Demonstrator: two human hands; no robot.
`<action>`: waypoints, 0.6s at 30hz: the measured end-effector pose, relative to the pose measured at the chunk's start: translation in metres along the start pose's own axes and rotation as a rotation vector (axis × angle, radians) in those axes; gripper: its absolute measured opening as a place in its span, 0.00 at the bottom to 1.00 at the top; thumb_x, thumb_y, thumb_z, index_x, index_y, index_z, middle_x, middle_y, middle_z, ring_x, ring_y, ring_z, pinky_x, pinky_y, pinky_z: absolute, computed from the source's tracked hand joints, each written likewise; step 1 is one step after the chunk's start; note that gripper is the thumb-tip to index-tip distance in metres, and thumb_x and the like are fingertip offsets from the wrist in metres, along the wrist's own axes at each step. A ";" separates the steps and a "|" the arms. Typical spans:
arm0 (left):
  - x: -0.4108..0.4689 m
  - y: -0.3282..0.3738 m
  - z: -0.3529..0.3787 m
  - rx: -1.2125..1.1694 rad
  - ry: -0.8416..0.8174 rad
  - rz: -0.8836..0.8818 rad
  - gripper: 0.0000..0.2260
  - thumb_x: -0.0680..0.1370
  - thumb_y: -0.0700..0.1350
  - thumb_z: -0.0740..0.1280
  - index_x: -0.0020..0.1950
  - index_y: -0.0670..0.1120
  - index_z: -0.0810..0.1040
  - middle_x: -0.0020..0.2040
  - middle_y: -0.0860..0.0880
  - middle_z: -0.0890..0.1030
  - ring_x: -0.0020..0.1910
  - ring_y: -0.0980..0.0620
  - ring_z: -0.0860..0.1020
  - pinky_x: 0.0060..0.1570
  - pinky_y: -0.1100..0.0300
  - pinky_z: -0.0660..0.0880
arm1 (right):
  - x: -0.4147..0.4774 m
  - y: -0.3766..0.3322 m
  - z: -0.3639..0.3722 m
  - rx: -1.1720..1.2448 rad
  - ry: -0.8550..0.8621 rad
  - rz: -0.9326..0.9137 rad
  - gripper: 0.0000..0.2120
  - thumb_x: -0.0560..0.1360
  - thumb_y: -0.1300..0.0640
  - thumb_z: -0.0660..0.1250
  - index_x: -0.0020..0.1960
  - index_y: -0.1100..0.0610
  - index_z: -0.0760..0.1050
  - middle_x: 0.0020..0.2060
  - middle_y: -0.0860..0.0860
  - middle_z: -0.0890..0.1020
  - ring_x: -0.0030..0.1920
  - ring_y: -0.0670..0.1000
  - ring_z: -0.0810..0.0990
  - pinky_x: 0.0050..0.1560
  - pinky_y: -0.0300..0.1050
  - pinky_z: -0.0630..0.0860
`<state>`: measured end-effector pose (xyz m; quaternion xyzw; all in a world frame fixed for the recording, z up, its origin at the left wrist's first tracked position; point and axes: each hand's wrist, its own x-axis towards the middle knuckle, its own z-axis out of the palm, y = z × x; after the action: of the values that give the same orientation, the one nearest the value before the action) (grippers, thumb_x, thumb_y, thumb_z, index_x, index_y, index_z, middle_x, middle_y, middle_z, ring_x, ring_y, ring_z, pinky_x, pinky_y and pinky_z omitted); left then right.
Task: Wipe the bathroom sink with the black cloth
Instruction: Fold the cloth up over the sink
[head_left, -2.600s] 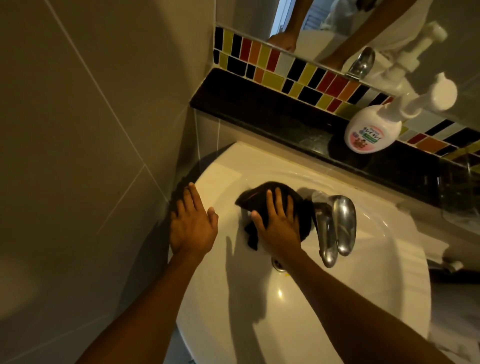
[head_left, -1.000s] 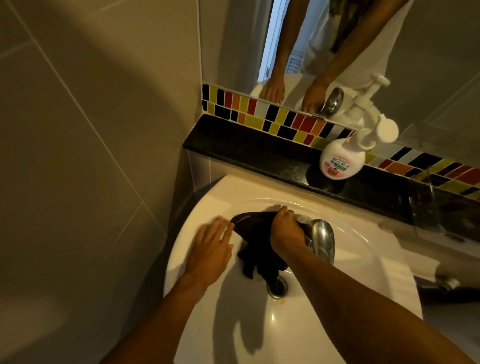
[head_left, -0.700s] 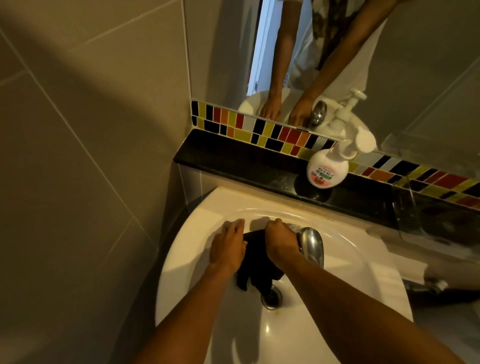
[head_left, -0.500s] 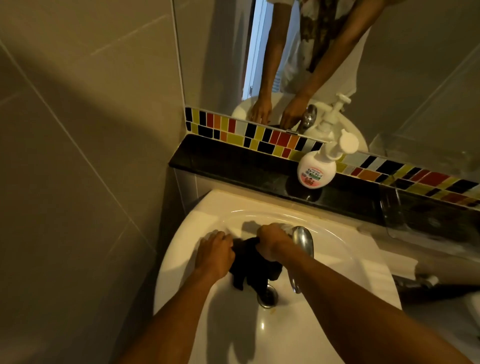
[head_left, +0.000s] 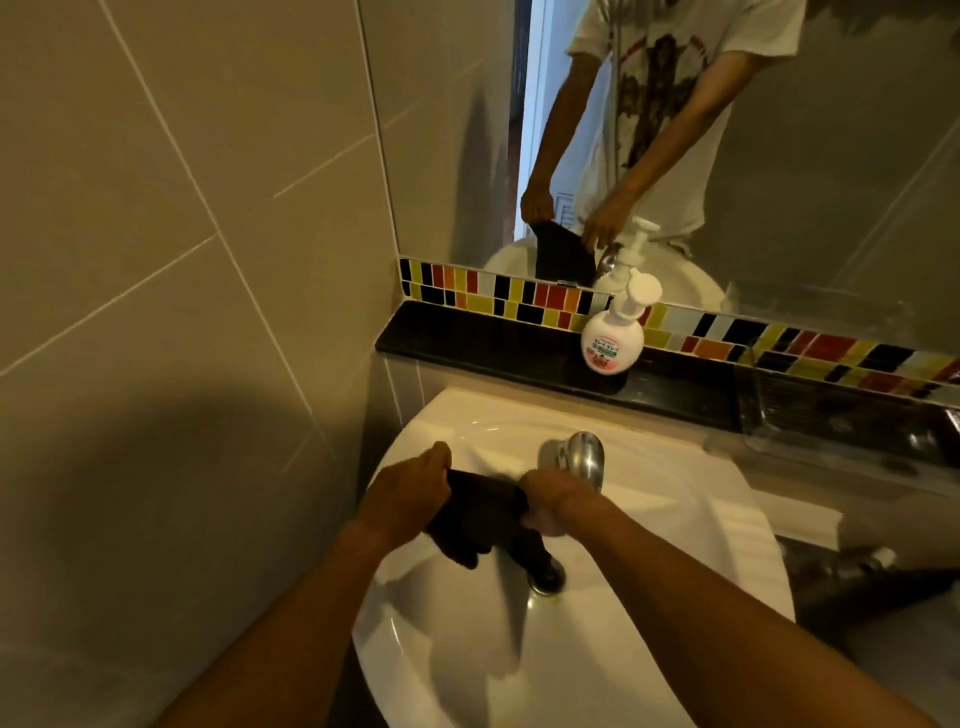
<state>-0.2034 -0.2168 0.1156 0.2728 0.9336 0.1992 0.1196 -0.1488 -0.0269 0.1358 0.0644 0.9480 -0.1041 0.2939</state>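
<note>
A white bathroom sink (head_left: 649, 525) fills the lower middle of the head view, with a chrome drain (head_left: 545, 581) at its bottom. The black cloth (head_left: 478, 517) hangs stretched between both hands above the basin, its lower end dangling toward the drain. My left hand (head_left: 410, 488) grips the cloth's left end. My right hand (head_left: 550, 501) grips its right end, just in front of the chrome faucet (head_left: 584, 460).
A white pump soap bottle (head_left: 613, 338) stands on the black ledge (head_left: 467, 338) behind the sink, below a coloured tile strip and a mirror (head_left: 675, 130). A beige tiled wall (head_left: 182, 260) closes the left side. A clear tray (head_left: 852, 415) sits on the ledge at right.
The cloth left the basin wall: my right hand gathered it, my left hand came off the rim and took hold, and both lifted it above the basin. The camera tilted up.
</note>
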 end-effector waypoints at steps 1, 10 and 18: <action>-0.005 0.006 -0.007 0.025 0.005 -0.004 0.03 0.82 0.47 0.56 0.52 0.49 0.66 0.37 0.51 0.75 0.34 0.53 0.75 0.34 0.60 0.76 | -0.009 0.003 -0.002 -0.001 0.032 -0.004 0.18 0.76 0.56 0.64 0.64 0.59 0.72 0.60 0.58 0.77 0.59 0.58 0.77 0.55 0.47 0.74; -0.043 0.064 -0.068 0.284 0.089 0.169 0.06 0.81 0.50 0.55 0.53 0.50 0.69 0.42 0.49 0.76 0.37 0.50 0.75 0.38 0.55 0.73 | -0.090 0.050 -0.031 -0.100 0.275 -0.059 0.19 0.74 0.48 0.66 0.63 0.53 0.72 0.57 0.55 0.76 0.53 0.57 0.78 0.45 0.48 0.73; -0.085 0.123 -0.062 0.303 0.116 0.221 0.04 0.79 0.49 0.59 0.46 0.50 0.68 0.38 0.51 0.73 0.34 0.52 0.73 0.36 0.59 0.69 | -0.173 0.115 -0.024 -0.039 0.321 -0.060 0.11 0.76 0.52 0.65 0.58 0.53 0.75 0.53 0.53 0.80 0.52 0.54 0.78 0.49 0.47 0.75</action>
<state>-0.0971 -0.1887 0.2349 0.3766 0.9226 0.0835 0.0004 0.0014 0.0795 0.2353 0.0460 0.9861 -0.0826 0.1366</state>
